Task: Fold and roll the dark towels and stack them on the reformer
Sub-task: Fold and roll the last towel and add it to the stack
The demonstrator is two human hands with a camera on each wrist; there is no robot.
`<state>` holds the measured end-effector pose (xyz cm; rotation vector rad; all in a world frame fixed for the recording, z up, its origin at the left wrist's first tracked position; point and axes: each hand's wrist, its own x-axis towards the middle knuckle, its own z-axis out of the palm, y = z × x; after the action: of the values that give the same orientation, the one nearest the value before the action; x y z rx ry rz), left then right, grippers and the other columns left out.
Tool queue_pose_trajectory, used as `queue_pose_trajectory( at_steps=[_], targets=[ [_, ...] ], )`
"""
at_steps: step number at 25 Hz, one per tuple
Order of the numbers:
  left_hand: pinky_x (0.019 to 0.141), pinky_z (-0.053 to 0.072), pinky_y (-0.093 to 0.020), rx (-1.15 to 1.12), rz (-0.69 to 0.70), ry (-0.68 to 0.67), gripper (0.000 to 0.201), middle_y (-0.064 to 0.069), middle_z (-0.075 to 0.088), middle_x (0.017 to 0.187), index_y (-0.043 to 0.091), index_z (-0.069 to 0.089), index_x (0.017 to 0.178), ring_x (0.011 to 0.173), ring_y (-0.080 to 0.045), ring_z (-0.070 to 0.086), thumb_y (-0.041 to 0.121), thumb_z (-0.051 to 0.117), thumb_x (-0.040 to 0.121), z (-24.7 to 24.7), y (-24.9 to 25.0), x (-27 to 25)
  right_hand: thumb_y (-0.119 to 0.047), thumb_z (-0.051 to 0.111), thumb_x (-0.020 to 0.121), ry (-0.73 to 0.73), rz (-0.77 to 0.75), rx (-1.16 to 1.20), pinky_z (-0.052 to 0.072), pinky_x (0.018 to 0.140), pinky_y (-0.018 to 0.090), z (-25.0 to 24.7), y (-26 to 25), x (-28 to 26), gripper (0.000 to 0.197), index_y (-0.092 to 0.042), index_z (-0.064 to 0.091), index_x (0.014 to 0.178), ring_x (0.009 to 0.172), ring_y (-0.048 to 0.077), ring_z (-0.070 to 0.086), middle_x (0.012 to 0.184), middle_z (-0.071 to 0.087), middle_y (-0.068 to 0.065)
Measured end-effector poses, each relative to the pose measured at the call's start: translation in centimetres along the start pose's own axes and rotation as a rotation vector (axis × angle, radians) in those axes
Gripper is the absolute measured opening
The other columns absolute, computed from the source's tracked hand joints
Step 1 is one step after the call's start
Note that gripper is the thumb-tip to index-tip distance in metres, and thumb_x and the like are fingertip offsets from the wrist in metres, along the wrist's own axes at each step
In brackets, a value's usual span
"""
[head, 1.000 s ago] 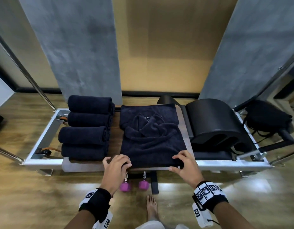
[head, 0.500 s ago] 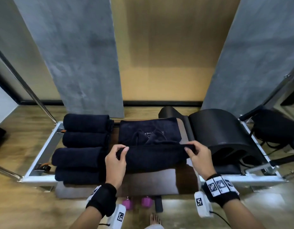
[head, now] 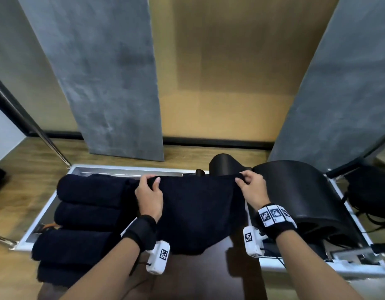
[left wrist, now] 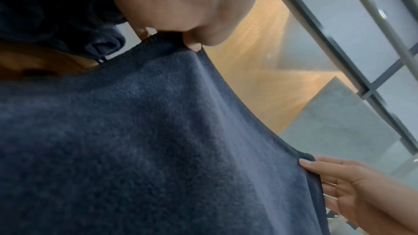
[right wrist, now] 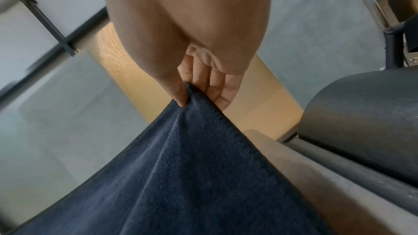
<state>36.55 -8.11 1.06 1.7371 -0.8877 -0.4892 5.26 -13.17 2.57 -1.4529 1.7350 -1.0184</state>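
A dark navy towel (head: 198,213) hangs spread between my two hands above the brown carriage (head: 200,273) of the reformer. My left hand (head: 149,187) pinches its upper left corner; in the left wrist view the thumb and fingers (left wrist: 194,46) nip the hem of the towel (left wrist: 135,140). At the upper right corner my right hand (head: 247,182) pinches the cloth, and the right wrist view shows that hand (right wrist: 187,94) gripping the towel (right wrist: 181,176) at its tip. Several rolled dark towels (head: 89,211) lie stacked at the left end of the reformer.
A black curved barrel (head: 295,195) stands on the reformer just right of my right hand. The silver frame rail (head: 330,267) runs along the near right side. Grey wall panels (head: 105,79) and a slanted metal pole (head: 35,124) stand behind; a black bag (head: 371,191) sits far right.
Both hands took the towel's near edge, lifted it off the carriage and carried it up and away; the towel now hangs from its top corners instead of lying flat.
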Motion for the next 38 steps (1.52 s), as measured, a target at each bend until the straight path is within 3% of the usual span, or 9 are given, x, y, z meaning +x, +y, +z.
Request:
queue_pose_trajectory(
  at_steps=[3,8,15,19,24,28,30,33,38],
  targets=[
    [0.085,0.046,-0.034,0.103,-0.093,0.003,0.008,-0.008,0.067,0.098,0.014,0.064,0.096,0.095,-0.030,0.063,0.014,0.071,0.099,2.2,-1.3,2.2,-0.017,0.080,0.089,-0.029,0.068,-0.116,0.056,0.084,0.035,1.5,1.5,2.7,0.006,-0.015,0.075,0.091,0.086,0.018,0.070,0.085,0.074,-0.003],
    [0.108,0.039,-0.046,0.371,-0.123,-0.091,0.009,-0.018,0.055,0.125,0.005,0.069,0.101,0.120,-0.039,0.048,0.013,0.072,0.098,3.9,-3.5,3.2,-0.014,0.084,0.085,-0.043,0.106,-0.205,0.056,0.085,0.037,3.3,3.3,4.5,0.011,-0.013,0.074,0.090,0.083,0.020,0.066,0.082,0.067,-0.001],
    [0.096,0.044,-0.042,0.378,-0.111,-0.081,0.002,-0.018,0.054,0.114,0.004,0.070,0.099,0.107,-0.040,0.056,0.003,0.070,0.097,4.3,-3.8,3.3,-0.007,0.080,0.086,-0.050,0.145,-0.193,0.057,0.089,0.038,4.4,3.6,4.5,0.023,-0.017,0.075,0.106,0.089,0.020,0.068,0.089,0.071,-0.001],
    [0.086,0.041,-0.030,0.238,-0.030,-0.065,0.017,-0.004,0.052,0.109,0.013,0.063,0.096,0.096,-0.025,0.058,0.000,0.072,0.095,3.1,-2.8,2.2,-0.010,0.079,0.090,-0.043,0.131,-0.176,0.055,0.098,0.039,3.5,3.3,4.2,0.020,-0.010,0.079,0.110,0.098,0.022,0.070,0.100,0.076,0.005],
    [0.096,0.045,-0.028,0.152,0.063,-0.142,0.027,0.002,0.057,0.111,0.014,0.067,0.115,0.103,-0.016,0.058,0.004,0.077,0.093,0.3,-0.9,0.2,-0.013,0.083,0.087,-0.018,0.067,-0.135,0.056,0.082,0.035,0.7,1.5,2.4,0.005,-0.014,0.079,0.088,0.081,0.019,0.070,0.079,0.073,-0.004],
    [0.078,0.049,-0.014,0.044,0.125,-0.123,0.016,0.006,0.072,0.088,0.020,0.072,0.090,0.084,-0.008,0.069,0.006,0.081,0.090,-3.3,1.5,-1.2,-0.007,0.079,0.090,-0.034,0.081,-0.068,0.055,0.061,0.027,-1.5,-0.6,-0.6,0.007,-0.014,0.075,0.091,0.058,0.018,0.069,0.081,0.074,0.003],
    [0.077,0.054,-0.022,0.020,0.153,-0.114,0.015,0.009,0.074,0.079,0.023,0.074,0.087,0.079,-0.008,0.070,0.009,0.081,0.091,-5.3,2.7,-2.0,-0.002,0.073,0.094,-0.042,0.084,0.012,0.051,0.050,0.025,-2.8,-1.7,-2.6,0.008,-0.010,0.071,0.092,0.053,0.026,0.072,0.084,0.074,0.011],
    [0.076,0.052,-0.029,0.111,0.263,-0.072,0.011,0.016,0.073,0.077,0.024,0.079,0.090,0.079,-0.011,0.071,0.014,0.079,0.094,-8.5,4.5,-2.9,0.004,0.066,0.097,-0.024,0.084,0.195,0.057,0.050,0.028,-4.9,-3.5,-5.9,0.007,-0.003,0.066,0.094,0.059,0.035,0.075,0.086,0.073,0.019],
    [0.075,0.043,-0.026,0.179,0.389,-0.009,0.011,0.014,0.068,0.084,0.035,0.079,0.088,0.084,-0.012,0.063,0.025,0.082,0.091,-14.7,7.5,-4.0,0.002,0.073,0.093,-0.049,0.004,0.300,0.052,0.046,0.027,-9.3,-7.1,-12.4,0.008,0.006,0.069,0.098,0.048,0.027,0.066,0.072,0.071,0.019]
  ],
)
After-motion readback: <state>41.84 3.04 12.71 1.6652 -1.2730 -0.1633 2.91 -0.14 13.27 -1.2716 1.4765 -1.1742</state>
